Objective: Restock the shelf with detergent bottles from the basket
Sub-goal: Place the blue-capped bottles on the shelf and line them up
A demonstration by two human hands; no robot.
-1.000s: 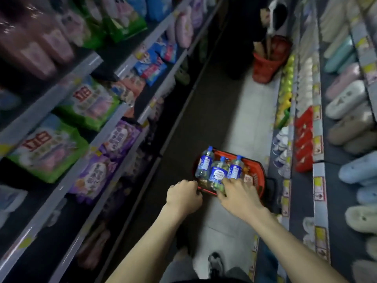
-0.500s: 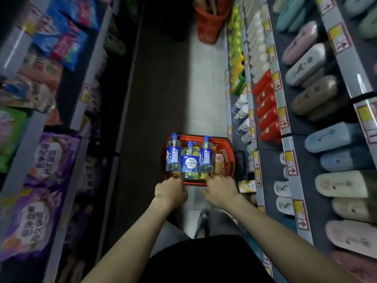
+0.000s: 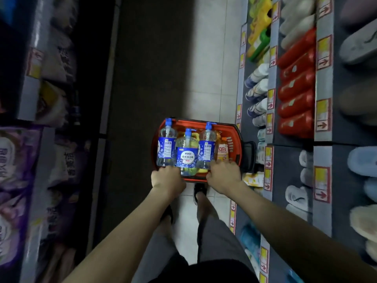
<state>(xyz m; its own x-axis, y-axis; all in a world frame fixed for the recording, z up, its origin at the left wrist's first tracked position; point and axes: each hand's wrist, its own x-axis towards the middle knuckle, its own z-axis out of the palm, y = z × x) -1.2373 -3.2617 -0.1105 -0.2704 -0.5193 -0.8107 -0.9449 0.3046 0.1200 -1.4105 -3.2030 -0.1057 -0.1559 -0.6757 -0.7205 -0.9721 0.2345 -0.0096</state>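
Both hands (image 3: 167,178) (image 3: 223,174), fingers curled, grip the basket (image 3: 236,139).

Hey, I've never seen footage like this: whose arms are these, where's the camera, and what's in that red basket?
No machine here: one camera sits on a person's head and looks down, so the bare arms are their own. The left hand and right hand each grip the near rim of a red basket in a shop aisle. In it stand three clear bottles with blue caps and labels, plus an orange bottle at the right. Whether the basket rests on the floor, I cannot tell. The shelves on the right carry slippers and red bottles; those on the left hold bagged goods.
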